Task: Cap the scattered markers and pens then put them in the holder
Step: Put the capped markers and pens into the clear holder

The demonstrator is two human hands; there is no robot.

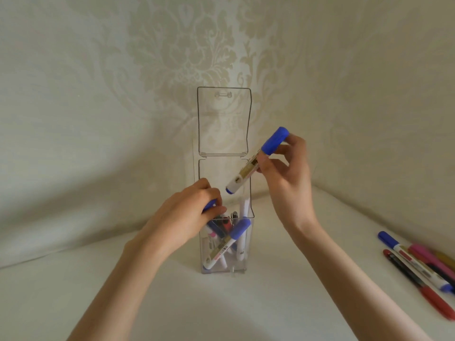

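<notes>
the task looks past halfway, judging by the clear holder (249, 244), which stands at the middle of the table (295, 303) with its lid (224, 119) hinged upright at 12 o'clock and several capped pens and markers already inside, among them a marker with a blue cap (236, 233) leaning against the front wall. the right hand (286, 168), at 1 o'clock from the holder's mouth, pinches a capped blue marker (256, 161) tilted with its tail down toward the opening. the left hand (192, 212), at the 9 o'clock rim, has its fingers curled round a blue-tipped pen (209, 205) just above the mouth. left to do: a loose group (418, 264) of about four or five, blue, red, pink and gold, lies at 4 o'clock near the table's edge. the markers carry printed labels, but the lettering is too blurred to read.
</notes>
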